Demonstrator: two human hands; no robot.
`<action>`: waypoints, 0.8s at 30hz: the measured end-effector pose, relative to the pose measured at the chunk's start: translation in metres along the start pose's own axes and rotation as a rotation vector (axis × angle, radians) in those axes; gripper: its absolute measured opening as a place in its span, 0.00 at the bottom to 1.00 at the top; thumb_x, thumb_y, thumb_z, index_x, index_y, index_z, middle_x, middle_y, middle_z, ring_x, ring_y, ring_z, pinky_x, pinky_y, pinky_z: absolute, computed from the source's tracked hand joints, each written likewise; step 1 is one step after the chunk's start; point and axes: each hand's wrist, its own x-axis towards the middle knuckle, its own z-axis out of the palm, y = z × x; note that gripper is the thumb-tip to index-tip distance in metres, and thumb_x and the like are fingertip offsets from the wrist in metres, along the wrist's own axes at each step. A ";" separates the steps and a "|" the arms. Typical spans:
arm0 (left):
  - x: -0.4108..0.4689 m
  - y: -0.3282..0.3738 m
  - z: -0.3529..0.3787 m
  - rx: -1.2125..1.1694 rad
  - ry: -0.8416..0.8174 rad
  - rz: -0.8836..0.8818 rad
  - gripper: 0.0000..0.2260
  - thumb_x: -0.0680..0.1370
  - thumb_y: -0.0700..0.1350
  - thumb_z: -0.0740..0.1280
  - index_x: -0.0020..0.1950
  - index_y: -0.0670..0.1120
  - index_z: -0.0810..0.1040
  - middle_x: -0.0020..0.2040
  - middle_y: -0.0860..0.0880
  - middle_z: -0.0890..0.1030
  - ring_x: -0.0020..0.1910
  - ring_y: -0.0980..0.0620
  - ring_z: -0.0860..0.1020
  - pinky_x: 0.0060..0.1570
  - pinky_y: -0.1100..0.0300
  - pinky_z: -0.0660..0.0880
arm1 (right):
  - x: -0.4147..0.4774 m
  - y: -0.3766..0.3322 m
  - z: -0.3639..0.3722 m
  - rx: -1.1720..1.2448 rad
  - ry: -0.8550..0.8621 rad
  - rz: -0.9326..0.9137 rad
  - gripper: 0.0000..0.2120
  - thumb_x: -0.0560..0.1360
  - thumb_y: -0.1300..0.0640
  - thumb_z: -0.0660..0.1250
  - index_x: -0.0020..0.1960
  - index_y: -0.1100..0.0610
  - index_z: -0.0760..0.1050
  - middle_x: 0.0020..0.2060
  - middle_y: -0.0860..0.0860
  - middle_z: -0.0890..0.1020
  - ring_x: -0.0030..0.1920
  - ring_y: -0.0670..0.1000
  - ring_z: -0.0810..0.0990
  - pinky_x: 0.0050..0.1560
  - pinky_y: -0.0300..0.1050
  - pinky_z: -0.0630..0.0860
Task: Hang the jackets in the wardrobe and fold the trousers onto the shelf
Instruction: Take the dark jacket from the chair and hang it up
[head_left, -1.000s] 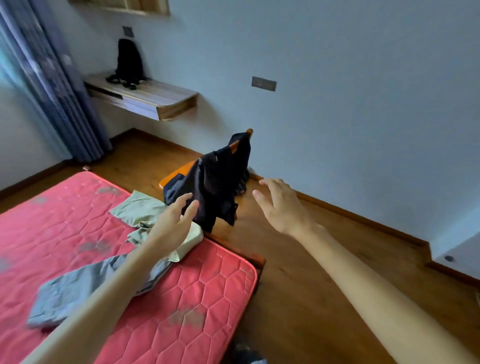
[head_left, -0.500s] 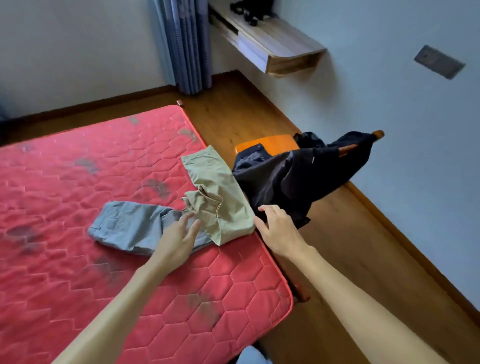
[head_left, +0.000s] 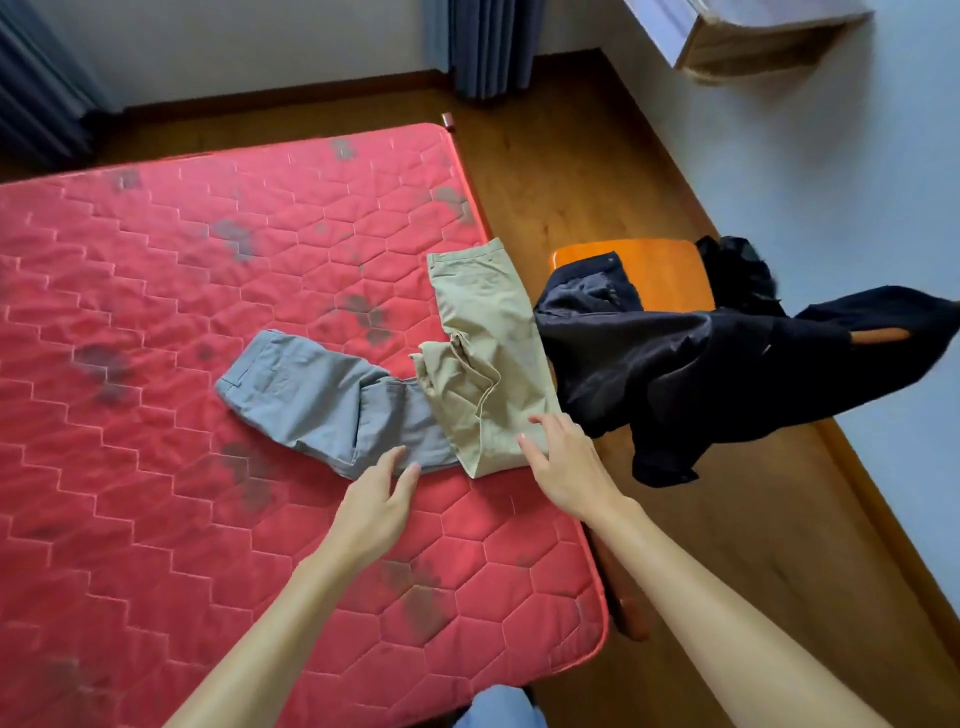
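Fingers (head_left: 535, 441) of the right hand (head_left: 569, 470) rest straight on the folded beige cotton trousers (head_left: 488, 358), left hand (head_left: 371, 512) open beside grey trousers (head_left: 322, 400), both laid flat on the red quilted mattress (head_left: 156, 312), seemingly for folding.

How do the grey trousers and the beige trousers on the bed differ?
The grey trousers lie crosswise further in on the mattress; the beige trousers run lengthwise along its right edge. The beige pair overlaps one end of the grey pair. The right hand rests on the beige pair, while the left hand reaches the grey pair's near edge. Both are loosely folded, not yet neat.
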 end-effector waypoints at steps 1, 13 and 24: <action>0.004 0.011 0.001 -0.002 -0.010 0.023 0.22 0.84 0.56 0.58 0.76 0.49 0.68 0.70 0.44 0.77 0.68 0.44 0.75 0.68 0.51 0.69 | -0.002 0.004 -0.009 0.000 0.019 0.005 0.20 0.81 0.48 0.59 0.69 0.58 0.70 0.66 0.56 0.74 0.67 0.57 0.72 0.68 0.54 0.67; -0.012 0.185 0.045 -0.040 -0.156 0.416 0.22 0.84 0.57 0.57 0.76 0.50 0.68 0.67 0.45 0.79 0.68 0.46 0.75 0.69 0.48 0.70 | -0.095 0.060 -0.126 0.056 0.370 0.179 0.22 0.82 0.46 0.58 0.72 0.55 0.67 0.69 0.53 0.71 0.68 0.55 0.71 0.68 0.51 0.67; -0.021 0.327 0.147 0.074 -0.217 0.547 0.23 0.84 0.54 0.58 0.80 0.53 0.62 0.73 0.44 0.73 0.70 0.43 0.73 0.65 0.54 0.70 | -0.102 0.202 -0.219 0.200 0.474 0.332 0.25 0.82 0.44 0.57 0.75 0.55 0.63 0.72 0.54 0.68 0.70 0.54 0.69 0.68 0.50 0.69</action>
